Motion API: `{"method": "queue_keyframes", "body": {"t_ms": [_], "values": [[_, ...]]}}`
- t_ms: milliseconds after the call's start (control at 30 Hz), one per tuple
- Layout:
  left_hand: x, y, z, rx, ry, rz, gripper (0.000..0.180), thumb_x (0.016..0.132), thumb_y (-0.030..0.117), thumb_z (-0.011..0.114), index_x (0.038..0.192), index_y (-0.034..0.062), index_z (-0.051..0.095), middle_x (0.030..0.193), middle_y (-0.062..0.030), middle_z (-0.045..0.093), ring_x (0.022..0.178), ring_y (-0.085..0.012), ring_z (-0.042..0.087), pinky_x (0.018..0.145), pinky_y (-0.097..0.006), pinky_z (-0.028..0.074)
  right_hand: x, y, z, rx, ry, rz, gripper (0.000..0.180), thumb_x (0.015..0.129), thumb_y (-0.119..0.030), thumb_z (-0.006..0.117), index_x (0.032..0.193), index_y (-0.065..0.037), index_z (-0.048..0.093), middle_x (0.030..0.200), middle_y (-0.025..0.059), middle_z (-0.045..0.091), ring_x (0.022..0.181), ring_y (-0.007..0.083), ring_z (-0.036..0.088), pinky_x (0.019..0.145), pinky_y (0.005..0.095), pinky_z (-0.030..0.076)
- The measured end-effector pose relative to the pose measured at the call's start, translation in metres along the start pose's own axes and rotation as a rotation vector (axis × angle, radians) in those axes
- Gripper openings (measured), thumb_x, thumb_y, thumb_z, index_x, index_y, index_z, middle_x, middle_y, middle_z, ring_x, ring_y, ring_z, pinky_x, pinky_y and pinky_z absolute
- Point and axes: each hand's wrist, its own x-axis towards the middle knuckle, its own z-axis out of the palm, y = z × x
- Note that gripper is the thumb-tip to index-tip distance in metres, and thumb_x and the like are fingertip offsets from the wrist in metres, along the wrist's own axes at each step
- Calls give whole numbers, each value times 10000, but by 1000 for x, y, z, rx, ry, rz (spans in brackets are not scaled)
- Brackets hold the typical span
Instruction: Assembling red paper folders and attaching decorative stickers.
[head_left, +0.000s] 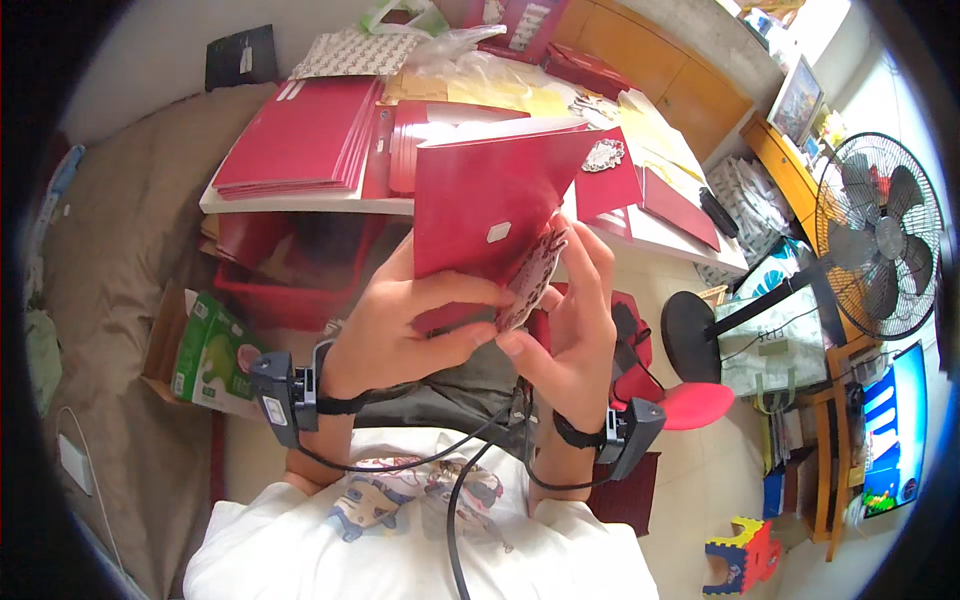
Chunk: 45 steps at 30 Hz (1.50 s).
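Observation:
My left hand (pixel 395 325) is closed on a dark red folded card (pixel 480 190), held up over the near table edge. The card stands partly spread, with a pale inner side along its top and a small whitish patch (pixel 497 232) on its red face. At its lower right edge is an ornate white piece with a dark pattern (pixel 533 277). My right hand (pixel 575 325) pinches this piece between thumb and fingers, and my left fingertips touch its other side. How the piece is joined to the card is hidden.
On the white table (pixel 385 206) lie stacked red cards (pixel 300 135), a red card with an ornate white label (pixel 604 156) and yellow sheets (pixel 655 140). Beneath stands a red crate (pixel 280 300). A green box (pixel 215 350) is left, a standing fan (pixel 885 238) right.

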Motion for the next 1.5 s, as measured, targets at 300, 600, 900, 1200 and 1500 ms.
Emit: {"method": "queue_keyframes", "body": {"t_ms": [300, 600, 900, 1200, 1500], "values": [[-1, 3, 0, 36, -11, 33, 318, 637, 46, 716, 949, 83, 666, 1181, -170, 491, 1089, -339, 483, 896, -390, 406, -4, -2, 1, 37, 15, 52, 787, 670, -76, 718, 1353, -28, 331, 1306, 135, 281, 1178, 232, 409, 820, 337, 509], [-5, 3, 2, 79, 16, 100, 337, 608, 23, 705, 938, 79, 666, 1127, -166, 530, 1041, -353, 508, 876, -414, 420, -7, -7, 4, -11, 25, 47, 780, 670, -60, 707, 1357, -41, 336, 1327, 138, 254, 1198, 261, 401, 819, 336, 513], [-8, 8, 1, 150, 55, 134, 352, 590, 28, 701, 935, 91, 672, 1108, -142, 545, 997, -331, 524, 846, -408, 438, -8, -11, 9, 2, 17, 65, 775, 680, -55, 689, 1360, -24, 320, 1346, 150, 244, 1206, 257, 389, 826, 343, 508], [-10, 17, 2, 281, 104, 208, 359, 569, 47, 691, 921, 117, 684, 1085, -129, 559, 958, -319, 542, 811, -402, 455, -11, -15, 7, -21, 11, -1, 768, 684, -101, 684, 1356, -12, 323, 1353, 164, 254, 1204, 250, 381, 826, 341, 494], [-12, 19, 7, 326, 186, 262, 373, 556, 47, 671, 923, 114, 687, 1078, -137, 566, 944, -330, 547, 783, -405, 465, -11, -18, 10, -31, 43, -5, 764, 674, -62, 670, 1354, -9, 325, 1355, 163, 264, 1193, 244, 390, 810, 327, 495]]}}
